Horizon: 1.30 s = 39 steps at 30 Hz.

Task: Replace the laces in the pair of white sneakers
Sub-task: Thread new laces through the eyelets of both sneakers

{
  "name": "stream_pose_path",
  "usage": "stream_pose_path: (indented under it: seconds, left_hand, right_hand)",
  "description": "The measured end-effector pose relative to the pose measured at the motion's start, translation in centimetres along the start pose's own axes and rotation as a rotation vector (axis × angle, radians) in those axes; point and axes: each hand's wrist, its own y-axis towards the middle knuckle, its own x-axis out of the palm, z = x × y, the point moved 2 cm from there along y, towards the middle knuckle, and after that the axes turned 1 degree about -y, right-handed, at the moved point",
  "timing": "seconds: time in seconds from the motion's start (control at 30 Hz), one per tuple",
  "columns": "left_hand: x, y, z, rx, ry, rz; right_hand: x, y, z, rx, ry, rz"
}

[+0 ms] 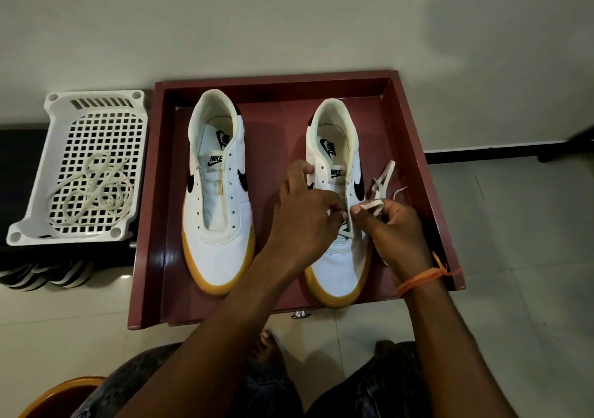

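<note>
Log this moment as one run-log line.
stage: lacing right sneaker | left hand: pinches lace | right hand: pinches lace | left sneaker: unlaced

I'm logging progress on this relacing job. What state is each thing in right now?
Left sneaker: unlaced, eyelets bare, in the tray.
Right sneaker: lace through the lowest eyelets only.
Lace: partly threaded, loose ends trailing right.
Left hand: pinching at the lower eyelets.
Right hand: pinching the lace.
Tray: on the floor, holding both sneakers.
Basket: beside the tray, holding a loose tangle of laces.
</note>
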Motion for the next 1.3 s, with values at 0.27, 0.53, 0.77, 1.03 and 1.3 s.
stream_pose_path:
  seconds: [0.27, 0.53, 0.77, 1.03, 1.3]
  left_hand:
    - [0.1, 0.1, 1.1, -0.159, 0.017, -0.115]
    - [0.4, 0.1, 1.3, -0.189, -0.165, -0.024]
    - [-0.2, 0.7, 0.0, -0.136, -0.257, 0.044]
    - [1.5, -2.1, 2.6, 0.371, 0.566, 0.212]
    - [2.0, -1.8, 2.2, 0.292, 0.381, 0.064]
  right_hand:
    - [-0.1, 0.0, -0.4, -0.093, -0.132, -0.047]
    - [-0.8, 0.2, 0.3, -0.059, -0.195, 0.03]
    - [-1.0, 0.8, 1.1, 0.048, 0.039, 0.072]
    - [-2.6, 1.2, 0.4, -0.059, 0.209, 0.207]
    - [-3.8, 0.8, 0.7, -0.103, -0.076, 0.383]
